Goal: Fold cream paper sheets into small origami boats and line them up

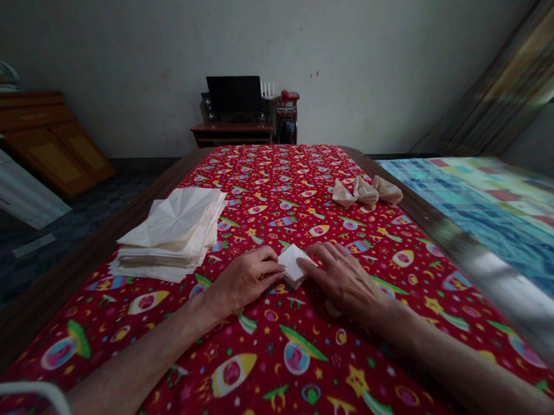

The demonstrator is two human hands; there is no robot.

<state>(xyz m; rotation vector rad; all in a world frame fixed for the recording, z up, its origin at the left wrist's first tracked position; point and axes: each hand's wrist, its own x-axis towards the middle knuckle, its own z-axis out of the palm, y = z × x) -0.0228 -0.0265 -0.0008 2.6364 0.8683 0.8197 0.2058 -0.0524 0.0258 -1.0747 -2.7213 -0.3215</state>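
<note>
A small folded paper (291,262), white and diamond-shaped with layered edges, lies on the red patterned cloth between my hands. From the left, my left hand (252,272) pinches its corner between thumb and fingers. My right hand (340,272) is at its right side, the thumb on the paper's upper face and the fingers stretched out on the cloth. A stack of creased paper sheets (169,229) stands to the left, beyond my left hand. Farther off on the right, three folded paper pieces (366,191) sit side by side.
The red cloth (282,364) covers a long table with a dark wooden edge (442,244). Beyond its far end is a desk with a monitor (234,97) and a red telephone (289,97). A bed (495,206) is on the right, a wooden cabinet (52,143) on the left.
</note>
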